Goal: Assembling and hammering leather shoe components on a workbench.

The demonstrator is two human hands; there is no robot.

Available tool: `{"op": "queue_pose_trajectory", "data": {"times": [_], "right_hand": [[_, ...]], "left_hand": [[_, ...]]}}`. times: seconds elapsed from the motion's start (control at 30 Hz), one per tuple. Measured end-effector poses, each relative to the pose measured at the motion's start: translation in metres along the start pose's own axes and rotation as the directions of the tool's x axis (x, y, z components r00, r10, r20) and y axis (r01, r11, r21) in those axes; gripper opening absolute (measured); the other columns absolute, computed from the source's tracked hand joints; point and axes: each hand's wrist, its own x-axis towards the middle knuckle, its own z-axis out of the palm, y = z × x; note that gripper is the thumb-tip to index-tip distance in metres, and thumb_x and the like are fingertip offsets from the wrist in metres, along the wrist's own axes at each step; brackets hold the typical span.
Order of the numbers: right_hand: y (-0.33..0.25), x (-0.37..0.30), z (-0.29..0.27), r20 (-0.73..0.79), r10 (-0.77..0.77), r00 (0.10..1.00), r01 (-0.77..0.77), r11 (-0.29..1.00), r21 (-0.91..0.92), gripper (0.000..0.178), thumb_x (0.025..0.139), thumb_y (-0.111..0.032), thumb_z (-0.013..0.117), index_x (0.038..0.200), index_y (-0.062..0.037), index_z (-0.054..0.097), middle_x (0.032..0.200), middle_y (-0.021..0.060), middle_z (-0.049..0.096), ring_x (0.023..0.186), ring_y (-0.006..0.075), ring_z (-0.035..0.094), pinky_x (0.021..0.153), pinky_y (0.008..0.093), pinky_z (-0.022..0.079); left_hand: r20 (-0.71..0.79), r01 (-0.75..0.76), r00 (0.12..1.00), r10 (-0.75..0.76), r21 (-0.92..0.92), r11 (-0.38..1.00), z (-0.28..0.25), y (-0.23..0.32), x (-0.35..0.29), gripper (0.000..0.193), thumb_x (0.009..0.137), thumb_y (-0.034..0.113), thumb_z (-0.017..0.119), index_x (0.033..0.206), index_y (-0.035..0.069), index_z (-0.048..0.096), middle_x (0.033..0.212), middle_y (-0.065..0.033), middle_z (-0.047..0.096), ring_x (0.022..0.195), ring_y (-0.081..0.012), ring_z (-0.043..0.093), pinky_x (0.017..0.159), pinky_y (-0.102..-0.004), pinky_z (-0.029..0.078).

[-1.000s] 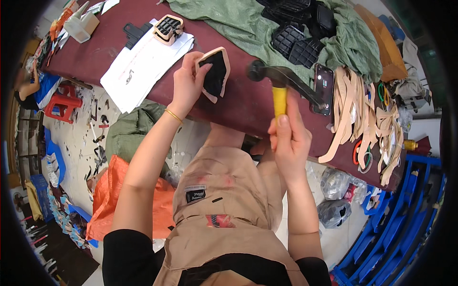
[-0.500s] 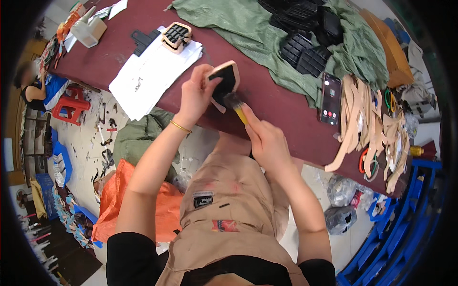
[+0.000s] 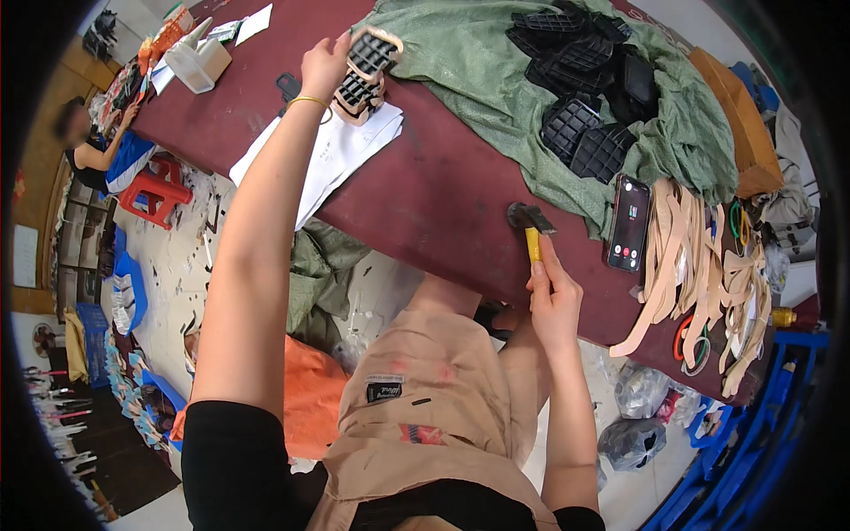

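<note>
My left hand (image 3: 325, 67) reaches to the far side of the table. Its fingers pinch the edge of a black gridded pad with a beige edging strip (image 3: 374, 53). Directly under and beside that pad sits a similar edged pad stack (image 3: 358, 96), on top of white paper sheets (image 3: 350, 146). In my right hand (image 3: 556, 305) is a hammer (image 3: 533, 243) with a yellow handle and a dark metal head. The hammer is held near the table's front edge, its head over the dark red tabletop (image 3: 425, 195).
Loose black gridded pads (image 3: 589, 133) lie on a green woven sheet (image 3: 478, 80). On the right are a phone (image 3: 629, 221), beige strips (image 3: 668, 257) and scissors (image 3: 686, 341). A white container (image 3: 199, 66) stands at far left, near another person (image 3: 93, 146) and a red stool (image 3: 158, 190).
My left hand has carried the edged pad away from the hammer, up and left to the stack on the papers. My right hand has moved right and lower with the hammer.
</note>
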Motion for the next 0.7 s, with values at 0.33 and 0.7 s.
{"op": "queue_pose_trajectory", "data": {"times": [0.33,0.7], "right_hand": [[0.004,0.042,0.0,0.004,-0.329,0.944,0.3,0.856,-0.421,0.036,0.084,-0.007,0.06,0.119,-0.0154,0.061,0.079,0.0064,0.056,0.072,0.0226,0.056,0.062,0.0348,0.045],[0.025,0.056,0.026,0.041,-0.398,0.917,0.326,0.685,-0.651,0.041,0.076,-0.004,0.059,0.115,-0.0155,0.058,0.1,0.0038,0.053,0.089,0.0227,0.05,0.073,0.0354,0.04]], "left_hand": [[0.254,-0.279,0.933,0.255,0.06,0.958,-0.015,0.023,-0.055,0.039,0.084,0.037,0.065,0.101,0.002,0.067,0.101,-0.0122,0.065,0.091,-0.0234,0.063,0.082,-0.032,0.047],[0.291,0.018,0.956,-0.034,0.059,0.998,-0.012,-0.006,-0.076,0.019,0.087,0.018,0.065,0.089,-0.001,0.066,0.072,-0.0029,0.064,0.068,-0.0056,0.056,0.066,-0.0235,0.048]]}}
